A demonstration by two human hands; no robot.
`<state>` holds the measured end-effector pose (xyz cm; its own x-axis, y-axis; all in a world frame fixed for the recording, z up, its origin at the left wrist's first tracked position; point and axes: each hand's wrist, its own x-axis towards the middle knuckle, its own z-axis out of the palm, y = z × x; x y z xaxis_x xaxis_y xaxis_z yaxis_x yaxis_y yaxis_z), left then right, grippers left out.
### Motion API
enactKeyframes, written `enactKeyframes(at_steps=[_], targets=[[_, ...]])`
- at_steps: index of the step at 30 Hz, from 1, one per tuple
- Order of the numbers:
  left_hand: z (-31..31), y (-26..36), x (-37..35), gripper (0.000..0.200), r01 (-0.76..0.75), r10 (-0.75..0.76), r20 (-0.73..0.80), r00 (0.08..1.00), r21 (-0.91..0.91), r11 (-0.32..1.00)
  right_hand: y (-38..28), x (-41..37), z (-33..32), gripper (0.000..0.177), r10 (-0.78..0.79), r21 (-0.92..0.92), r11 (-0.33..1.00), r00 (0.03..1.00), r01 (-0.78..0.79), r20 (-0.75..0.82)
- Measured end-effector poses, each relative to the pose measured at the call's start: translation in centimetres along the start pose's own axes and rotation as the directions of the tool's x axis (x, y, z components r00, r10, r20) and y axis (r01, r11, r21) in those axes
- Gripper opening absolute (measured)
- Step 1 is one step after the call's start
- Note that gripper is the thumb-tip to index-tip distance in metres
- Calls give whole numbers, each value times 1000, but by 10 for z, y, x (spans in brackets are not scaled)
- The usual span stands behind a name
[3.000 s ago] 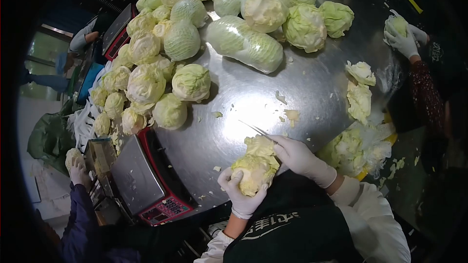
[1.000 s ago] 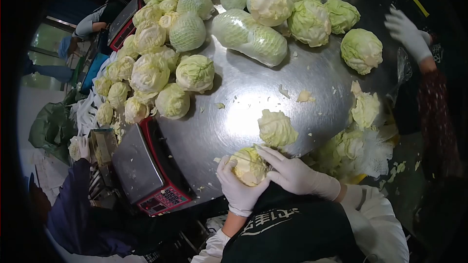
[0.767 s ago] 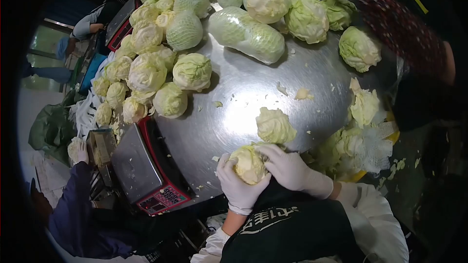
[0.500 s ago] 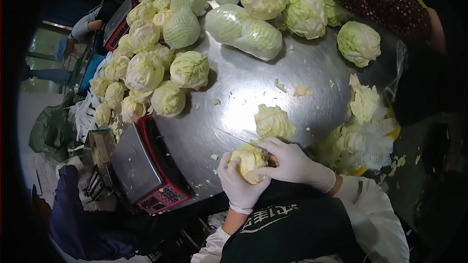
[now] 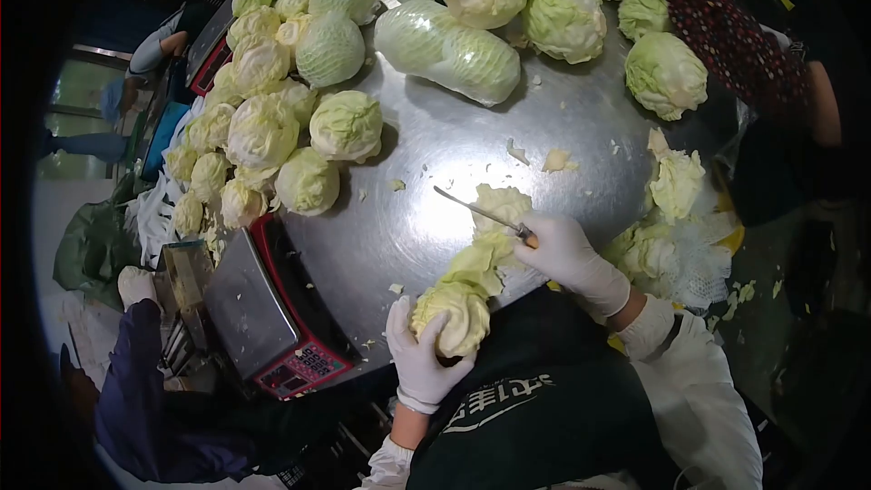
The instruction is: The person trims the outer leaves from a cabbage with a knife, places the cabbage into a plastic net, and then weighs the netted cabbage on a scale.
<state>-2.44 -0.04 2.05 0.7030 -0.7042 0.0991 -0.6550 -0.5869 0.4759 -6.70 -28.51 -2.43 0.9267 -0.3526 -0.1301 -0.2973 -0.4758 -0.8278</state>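
Observation:
My left hand [image 5: 423, 361], in a white glove, holds a small pale cabbage [image 5: 451, 318] at the near edge of the metal table. My gloved right hand [image 5: 567, 257] grips a knife [image 5: 485, 212] by its wooden handle, the blade pointing up and left over the tabletop. A loosened leaf [image 5: 478, 265] stretches from the top of the cabbage toward my right hand. Whether the fingers touch this leaf is hard to tell. Behind the blade lies another detached leaf [image 5: 503, 201].
Many cabbages [image 5: 263, 132] are piled at the left, with wrapped ones [image 5: 449, 52] at the back. A red scale [image 5: 254, 308] stands at the left edge. Trimmed leaves [image 5: 676, 183] lie at the right. A co-worker's patterned sleeve [image 5: 735, 45] reaches in from the upper right.
My right hand has moved right, away from the cabbage, with the knife. The leaf now hangs out from the cabbage. My left hand has shifted slightly left and down. The co-worker's arm moved right.

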Motion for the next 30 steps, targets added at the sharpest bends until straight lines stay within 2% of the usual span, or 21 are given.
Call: enactKeyframes(at_steps=[2,4,5,6,8,10,12,13,14,15,16,17,18,20,22,24,25,26,28,29,30], targets=[[-6,-12,-23,91,30,-32,76,997,22,999,-9,-5,0,19,5,-82,997,1000,-3,25],[-14,-13,-31,104,237,-243,4,970,-248,939,-23,-11,6,25,-126,-101,987,992,122,-27],[-16,-10,-34,111,252,-256,11,967,-222,942,-32,-13,11,25,-133,-95,987,991,131,-18],[-11,-10,-36,111,266,-271,6,963,-216,940,-43,-15,18,31,-222,7,975,974,222,-37],[8,-20,-37,108,381,-486,-35,873,-575,724,-58,-17,36,38,-316,120,939,947,322,-66],[9,-26,-29,105,366,-495,-94,864,-557,745,-64,-15,53,50,-282,150,956,933,253,223],[3,-38,-26,102,400,-556,-48,830,-644,652,-49,-7,62,52,-242,109,969,932,220,270],[4,-50,-31,94,398,-619,-4,785,-762,510,-32,-4,64,53,-181,101,981,963,163,202],[3,-59,-32,89,340,-646,101,756,-905,256,-18,-1,62,54,-119,102,989,984,106,133],[-4,-60,-29,89,288,-608,270,746,-955,-71,-7,-1,53,55,-72,58,996,995,68,65],[-9,-59,-28,90,226,-514,420,748,-890,-397,4,-5,41,57,-24,16,1000,1000,24,-2],[-10,-58,-25,94,162,-409,466,785,-791,-590,12,-11,25,59,-1,11,1000,997,2,-75],[-11,-60,-27,94,148,-421,454,785,-798,-585,24,-16,8,61,18,3,1000,989,-18,-148],[-11,-65,-28,93,92,-242,482,842,-570,-817,67,-28,-12,62,-39,-142,990,964,2,-262],[-14,-65,-26,94,90,-238,473,848,-572,-816,63,-42,-34,61,42,-185,976,938,-112,-343],[-15,-66,-22,95,161,-449,412,792,-852,-499,50,-47,-38,59,-33,-173,984,914,-41,-405],[-19,-58,-17,92,108,-533,343,773,-900,-422,45,-49,-38,57,-88,-166,986,880,10,-467],[-19,-58,-13,92,106,-530,340,777,-900,-423,38,-50,-34,57,-92,-169,986,877,12,-471],[-19,-57,-6,91,177,-603,71,794,-977,119,13,-51,-21,50,-49,56,997,980,61,-194],[-16,-54,-3,94,188,-614,9,789,-956,227,-5,-48,-13,47,-9,132,991,996,21,-93],[-12,-53,0,94,182,-604,8,797,-957,227,-22,-45,-5,44,21,205,978,1000,-22,10]])
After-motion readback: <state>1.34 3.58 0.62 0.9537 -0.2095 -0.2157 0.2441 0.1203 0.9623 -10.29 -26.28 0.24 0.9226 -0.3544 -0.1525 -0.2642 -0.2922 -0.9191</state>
